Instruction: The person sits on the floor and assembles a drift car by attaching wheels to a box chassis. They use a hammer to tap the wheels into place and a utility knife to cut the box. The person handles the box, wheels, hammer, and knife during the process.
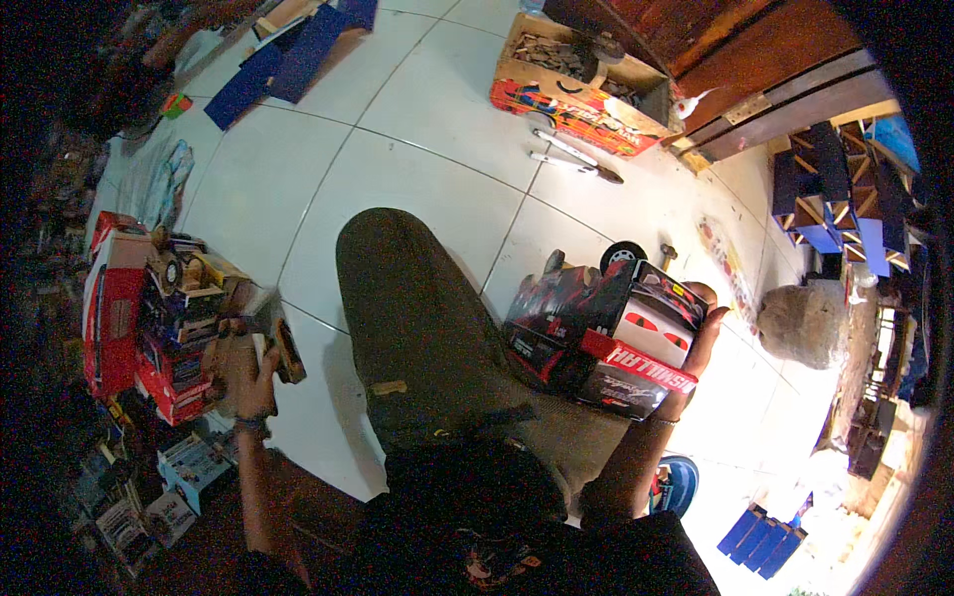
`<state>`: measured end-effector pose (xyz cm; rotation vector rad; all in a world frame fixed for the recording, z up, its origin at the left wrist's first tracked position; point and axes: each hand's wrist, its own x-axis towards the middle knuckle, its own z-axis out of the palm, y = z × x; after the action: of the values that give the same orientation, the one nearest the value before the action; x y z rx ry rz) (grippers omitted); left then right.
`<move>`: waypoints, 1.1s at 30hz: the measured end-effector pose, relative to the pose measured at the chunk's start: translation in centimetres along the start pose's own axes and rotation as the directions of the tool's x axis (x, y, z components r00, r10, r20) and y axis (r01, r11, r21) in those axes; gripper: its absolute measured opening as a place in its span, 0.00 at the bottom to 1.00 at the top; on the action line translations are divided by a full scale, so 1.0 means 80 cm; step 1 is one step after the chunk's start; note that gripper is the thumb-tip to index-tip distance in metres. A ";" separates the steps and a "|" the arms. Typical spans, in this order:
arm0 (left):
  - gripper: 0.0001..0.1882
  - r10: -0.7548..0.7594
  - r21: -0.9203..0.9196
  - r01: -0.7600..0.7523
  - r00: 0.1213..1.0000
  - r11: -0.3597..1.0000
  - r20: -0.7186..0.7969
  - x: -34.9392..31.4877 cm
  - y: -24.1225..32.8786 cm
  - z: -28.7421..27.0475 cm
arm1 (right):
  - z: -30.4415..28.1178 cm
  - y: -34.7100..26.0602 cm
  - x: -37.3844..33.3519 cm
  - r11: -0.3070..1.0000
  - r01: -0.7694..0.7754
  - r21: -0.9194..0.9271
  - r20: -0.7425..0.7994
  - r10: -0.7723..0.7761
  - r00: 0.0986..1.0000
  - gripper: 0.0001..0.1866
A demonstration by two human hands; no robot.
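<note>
left hand (250, 372): clenched around small toy-car box (286, 350), long axis upright, beside stacked toy boxes (149, 328) | right hand (696, 343): grasped red-black toy-car box (606, 343) from right, against knee (417, 298)

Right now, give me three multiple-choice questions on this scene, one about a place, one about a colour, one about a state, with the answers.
1. Where does the open cardboard box sit?
A. On the floor by the wooden door
B. On the person's knee
C. On the stack at the left

2. What colour is the floor?
A. Green
B. White
C. Brown

3. What is the right hand doing?
A. Hanging free
B. Resting flat on the floor
C. Holding a toy-car box

Answers: 1 A, it lies on the tiles next to the door. 2 B, the tiles are white. 3 C, the fingers wrap the end of the red, black and white toy-car box.
</note>
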<state>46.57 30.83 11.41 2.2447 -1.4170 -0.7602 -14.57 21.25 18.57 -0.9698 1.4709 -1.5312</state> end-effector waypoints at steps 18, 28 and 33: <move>0.30 0.658 -0.653 -0.125 0.284 0.747 0.698 -0.003 0.312 0.075 | 0.078 -0.064 -0.022 0.997 -0.012 -0.075 0.019 0.013 1.000 0.30; 0.27 0.786 -0.801 -0.125 0.330 0.586 0.523 0.024 0.309 0.113 | 0.066 -0.057 0.001 0.992 -0.123 0.015 0.058 0.122 0.991 0.28; 0.27 0.800 -0.807 -0.078 0.215 0.586 0.560 0.031 0.305 0.121 | 0.068 -0.058 -0.003 0.978 -0.150 0.148 0.086 0.139 0.987 0.25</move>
<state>24.30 18.01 17.27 0.5461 -1.7170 -2.0402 -9.64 19.42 23.41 -0.8033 1.3195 -1.4629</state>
